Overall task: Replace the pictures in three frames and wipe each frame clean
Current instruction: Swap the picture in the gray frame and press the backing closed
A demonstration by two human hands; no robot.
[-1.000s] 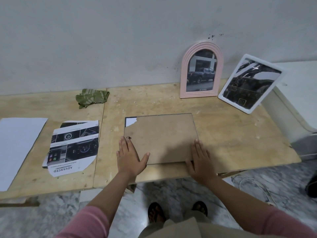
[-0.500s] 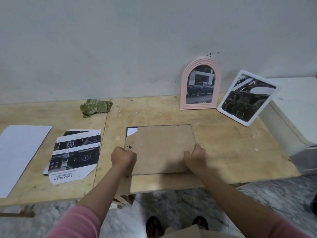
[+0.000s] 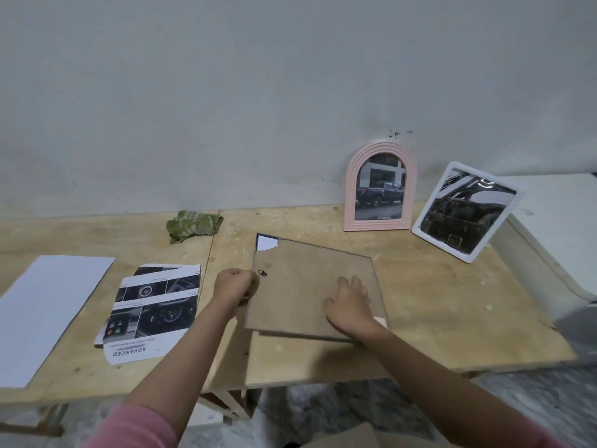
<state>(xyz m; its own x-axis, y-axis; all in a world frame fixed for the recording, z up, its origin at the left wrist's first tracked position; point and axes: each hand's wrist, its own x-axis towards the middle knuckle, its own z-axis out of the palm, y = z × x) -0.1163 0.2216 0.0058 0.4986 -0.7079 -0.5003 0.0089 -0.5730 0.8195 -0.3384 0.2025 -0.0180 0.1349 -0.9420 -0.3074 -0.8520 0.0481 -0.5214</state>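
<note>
Frame backing board point(image 3: 310, 286), brown and rectangular, is seen in the head view lying face-down near the front edge of the wooden table point(image 3: 436, 318), and it is now skewed: its left side is raised off the table while its near right corner is kept low. Half a second ago both hands were curled on the near edge and the board lay flat and square; a second ago both palms were spread flat on it. The left hand point(image 3: 234, 286) is now closed around the board's left edge, just beside the small hanging ring point(image 3: 262, 273), and the right hand point(image 3: 350, 305) is laid on the board's right half with fingers loosely spread, pressing rather than gripping. A sliver of white paper point(image 3: 266, 243) is exposed at the torn far-left corner, and a second brown edge shows beneath the near side, so it is judged that the third frame is being lifted or turned over with its new picture inside. The pink arched frame point(image 3: 350, 195) and the white frame point(image 3: 465, 253) are leant upright at the back, each already filled with a car picture. The removed print point(image 3: 151, 308) lies to the left, a white sheet point(image 3: 48, 312) further left, and the green cloth point(image 3: 193, 225) is left untouched by the wall, so wiping of this frame is judged not yet done.
</note>
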